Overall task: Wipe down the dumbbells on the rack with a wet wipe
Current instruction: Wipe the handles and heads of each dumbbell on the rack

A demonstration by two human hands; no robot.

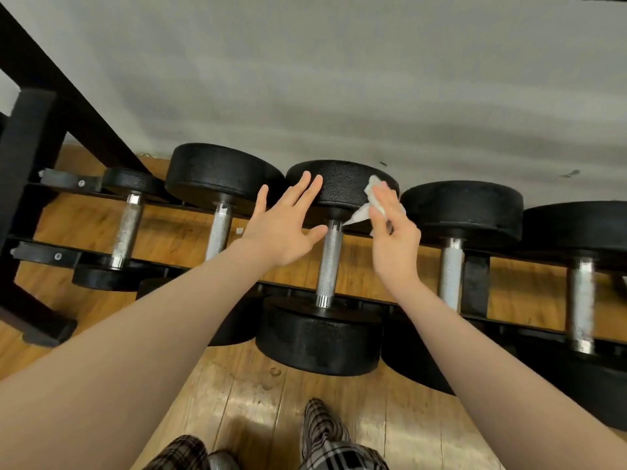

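dumbbells (325, 266): black (silver handles) | wipe (373, 198): white | trousers (336, 446): plaid

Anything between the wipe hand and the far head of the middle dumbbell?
Nothing visible. The right hand holds the wet wipe right at the far head of the middle dumbbell. The left hand is spread open on that head's left side, off the wipe's path.
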